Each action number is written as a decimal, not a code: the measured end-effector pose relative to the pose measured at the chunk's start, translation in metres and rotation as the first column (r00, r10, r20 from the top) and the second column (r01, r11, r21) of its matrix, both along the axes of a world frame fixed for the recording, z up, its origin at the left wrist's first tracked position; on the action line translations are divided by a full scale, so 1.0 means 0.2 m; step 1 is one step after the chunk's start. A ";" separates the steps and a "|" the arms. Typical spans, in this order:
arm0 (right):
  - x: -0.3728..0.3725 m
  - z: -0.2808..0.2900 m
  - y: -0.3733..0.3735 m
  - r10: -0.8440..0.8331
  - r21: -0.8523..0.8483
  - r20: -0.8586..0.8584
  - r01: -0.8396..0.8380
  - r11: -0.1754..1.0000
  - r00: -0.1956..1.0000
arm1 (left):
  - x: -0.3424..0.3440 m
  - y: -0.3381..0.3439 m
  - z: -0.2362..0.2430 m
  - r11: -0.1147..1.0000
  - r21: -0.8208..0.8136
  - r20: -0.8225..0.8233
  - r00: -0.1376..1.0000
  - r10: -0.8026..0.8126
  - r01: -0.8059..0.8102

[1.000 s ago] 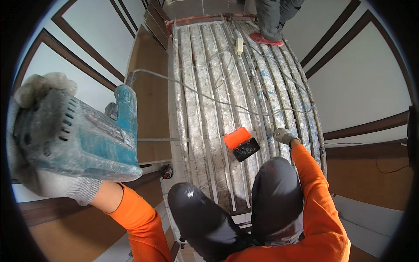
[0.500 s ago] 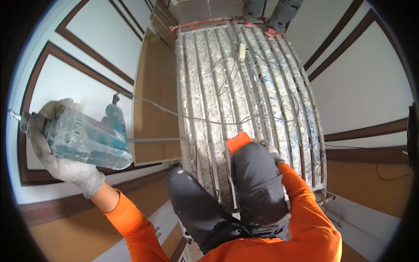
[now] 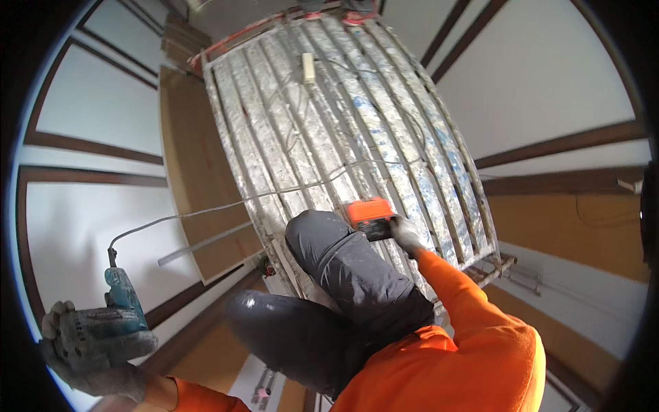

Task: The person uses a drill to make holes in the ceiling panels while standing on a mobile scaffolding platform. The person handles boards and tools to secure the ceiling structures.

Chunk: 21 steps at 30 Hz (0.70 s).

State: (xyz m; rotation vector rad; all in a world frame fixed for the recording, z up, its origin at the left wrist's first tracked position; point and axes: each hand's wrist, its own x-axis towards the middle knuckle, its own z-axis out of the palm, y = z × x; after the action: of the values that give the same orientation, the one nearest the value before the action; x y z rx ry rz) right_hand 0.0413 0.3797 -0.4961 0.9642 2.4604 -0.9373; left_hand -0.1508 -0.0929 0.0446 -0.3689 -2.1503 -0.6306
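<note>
My left hand [image 3: 89,374], in a grey-white work glove, is closed around the front body of a dusty teal power drill [image 3: 123,302]. The drill's handle points up, and its cord [image 3: 257,197] runs from the handle end across to the platform. My gloved right hand [image 3: 406,235], slightly blurred, is closed at the right end of an orange-and-black box-shaped thing [image 3: 371,216]. This sits just beyond my raised knee, over the slatted platform [image 3: 274,110]. The exact grip of the right fingers is partly hidden.
A white block-shaped power strip [image 3: 308,69] lies on the platform's far half, with loose cable around it. At the far edge stand another person's red shoes [image 3: 353,17]. A brown board [image 3: 185,137] and a metal strip [image 3: 206,244] are left of the platform. Panelled walls flank both sides.
My left hand has lowered toward me with the drill, which has turned. My right hand, earlier partly behind my knee, now shows at the orange-and-black thing. The view has swung rightward.
</note>
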 end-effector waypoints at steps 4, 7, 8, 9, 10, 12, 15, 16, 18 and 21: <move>0.35 -0.17 0.21 -0.269 0.128 -0.268 0.311 0.942 0.925 | -0.09 -0.08 -0.01 0.950 0.283 0.035 0.989 -0.147 0.131; 0.50 -0.42 0.34 -0.391 0.091 -0.173 0.410 0.908 0.904 | -0.16 -0.03 -0.04 0.905 0.416 0.030 0.993 -0.113 0.090; 0.52 -0.47 0.32 -0.510 -0.065 -0.206 0.508 0.859 0.835 | -0.19 0.01 -0.01 0.910 0.414 0.082 0.996 -0.024 -0.012; 0.48 -0.47 0.31 -0.505 -0.119 -0.172 0.491 0.863 0.846 | -0.19 -0.06 -0.01 0.863 0.493 -0.008 0.993 -0.121 0.109; 0.43 -0.46 0.29 -0.492 -0.143 -0.157 0.474 0.869 0.856 | -0.23 -0.04 -0.02 0.876 0.473 -0.006 0.995 -0.102 0.093; 0.30 -0.46 0.19 -0.449 -0.193 -0.159 0.419 0.888 0.879 | -0.29 0.03 0.07 0.895 0.435 -0.081 0.994 -0.067 0.096; -0.07 -0.39 0.05 -0.328 -0.282 -0.231 0.260 0.924 0.916 | -0.27 -0.06 0.22 0.945 0.254 -0.067 0.978 -0.196 0.207; -0.19 -0.37 0.00 -0.297 -0.304 -0.259 0.215 0.928 0.919 | -0.30 -0.07 0.25 0.921 0.286 -0.082 0.964 -0.252 0.265; -0.45 -0.28 -0.08 -0.220 -0.335 -0.318 0.108 0.936 0.922 | -0.37 -0.10 0.24 0.997 -0.001 -0.247 0.966 -0.077 0.079; -0.71 -0.11 -0.17 -0.157 -0.340 -0.383 0.019 0.940 0.910 | -0.48 0.05 0.28 0.704 0.571 -0.322 0.904 -0.280 0.422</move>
State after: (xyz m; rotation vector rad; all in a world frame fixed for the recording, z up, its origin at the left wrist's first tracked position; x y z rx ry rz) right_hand -0.0999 0.3454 -0.5173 0.8354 2.4661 -1.6683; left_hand -0.2460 -0.0827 0.0999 -0.4524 -1.5386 -1.4216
